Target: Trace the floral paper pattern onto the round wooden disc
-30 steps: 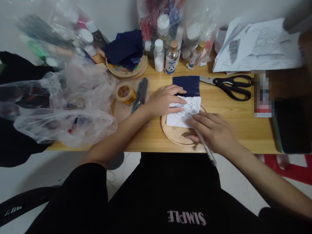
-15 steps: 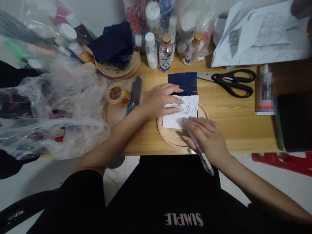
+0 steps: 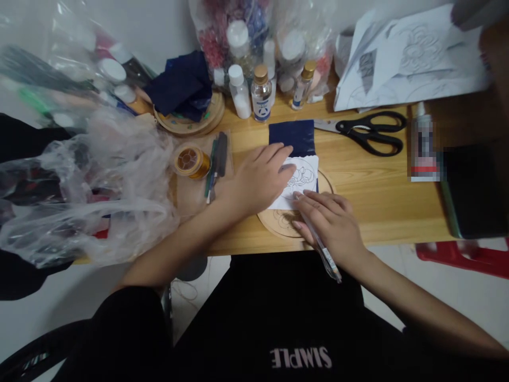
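Observation:
A white paper with a line drawing (image 3: 304, 178) lies over a dark blue cloth (image 3: 292, 137) and a round wooden board (image 3: 274, 222). My left hand (image 3: 264, 178) rests on the left part of the paper, its fingers apart and pointing right. My right hand (image 3: 332, 223) is closed on a clear pen (image 3: 324, 253), near the paper's lower right edge. The pen slants down toward my lap, its tip end hidden by the fingers.
Black scissors (image 3: 371, 131) lie behind on the right, beside a glue bottle (image 3: 425, 146) and a dark phone-like slab (image 3: 475, 193). Left are a thread spool (image 3: 192, 162), pens (image 3: 217, 162) and plastic bags (image 3: 131, 185). Small bottles (image 3: 261, 94) stand at the back.
My left hand has shifted down over the paper's left side, its fingers now bent more and covering part of the drawing. The right hand keeps its hold on the pen. The whole view has shifted slightly.

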A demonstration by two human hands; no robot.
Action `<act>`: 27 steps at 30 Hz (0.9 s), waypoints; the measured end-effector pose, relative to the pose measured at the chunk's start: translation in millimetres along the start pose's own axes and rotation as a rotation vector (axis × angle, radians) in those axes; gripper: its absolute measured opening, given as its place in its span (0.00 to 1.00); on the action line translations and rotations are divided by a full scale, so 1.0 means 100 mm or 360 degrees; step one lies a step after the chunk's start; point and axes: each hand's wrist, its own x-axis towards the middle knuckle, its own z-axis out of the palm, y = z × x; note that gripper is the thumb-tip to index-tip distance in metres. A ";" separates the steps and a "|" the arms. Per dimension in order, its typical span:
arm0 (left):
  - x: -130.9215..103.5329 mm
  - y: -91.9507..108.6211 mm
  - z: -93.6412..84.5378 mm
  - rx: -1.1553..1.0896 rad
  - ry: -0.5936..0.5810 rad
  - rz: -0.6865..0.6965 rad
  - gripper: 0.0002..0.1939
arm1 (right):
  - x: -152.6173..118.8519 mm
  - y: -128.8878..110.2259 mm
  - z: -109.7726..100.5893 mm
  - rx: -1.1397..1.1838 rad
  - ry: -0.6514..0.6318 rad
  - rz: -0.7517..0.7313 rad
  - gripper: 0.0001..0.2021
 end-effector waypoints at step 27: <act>-0.59 0.72 -0.06 0.0118 -0.0069 -0.0002 0.37 | 0.09 0.06 -0.04 0.0144 0.0036 0.0006 0.15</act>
